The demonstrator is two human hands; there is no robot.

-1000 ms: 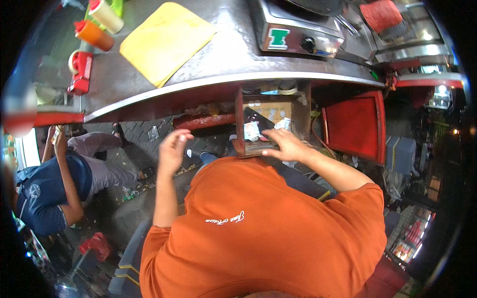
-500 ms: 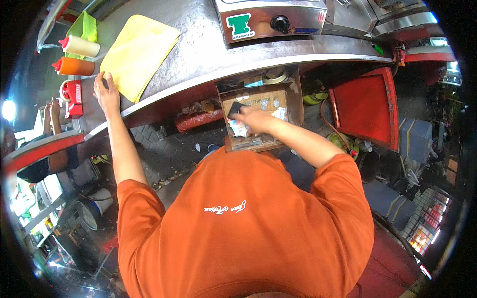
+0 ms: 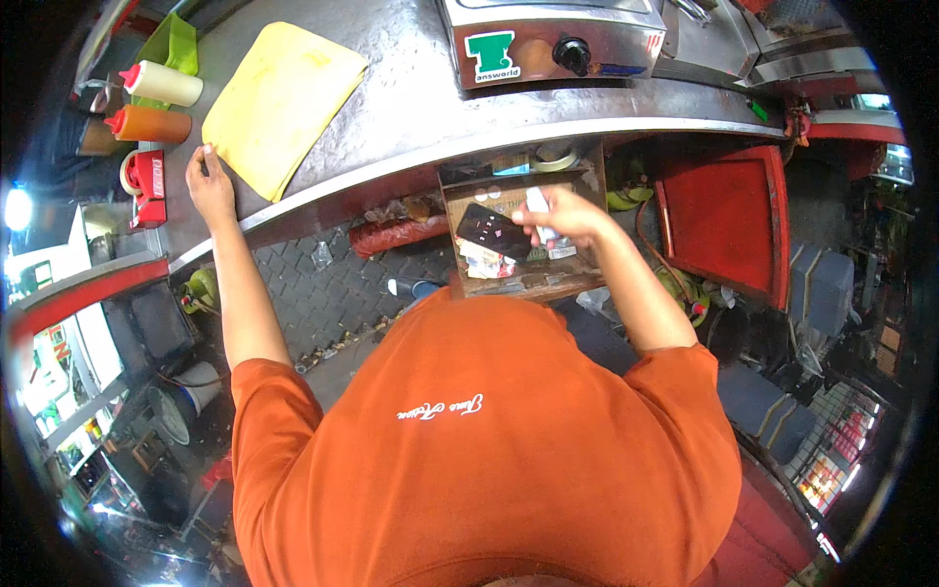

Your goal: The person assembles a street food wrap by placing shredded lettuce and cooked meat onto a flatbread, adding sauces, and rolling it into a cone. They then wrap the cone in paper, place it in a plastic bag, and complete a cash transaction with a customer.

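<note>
My right hand [image 3: 572, 217] is over an open drawer [image 3: 599, 196] beneath the counter, its fingers closed round a small white object [image 3: 537, 207] whose kind I cannot make out. Below it lies a flat black rectangular thing [image 3: 486, 231] with small white marks, like a phone or a case. It rests on printed papers [image 3: 487, 260] in the drawer. Several coins [image 3: 493, 193] lie farther back. My left hand [image 3: 209, 186] leans on the counter's front edge, holding nothing, fingers apart, beside a folded yellow cloth [image 3: 279, 103].
Two squeeze bottles, one cream [image 3: 166, 85] and one orange [image 3: 152, 124], stand at the left with a green container [image 3: 171, 47] and a red tape dispenser [image 3: 150, 186]. A steel appliance [image 3: 616, 39] with a black knob sits on the counter. A red door [image 3: 724, 225] hangs open at right.
My right hand has moved right from over the black thing, which now shows whole, and the small white object is now in its fingers. My left hand stays at the counter edge.
</note>
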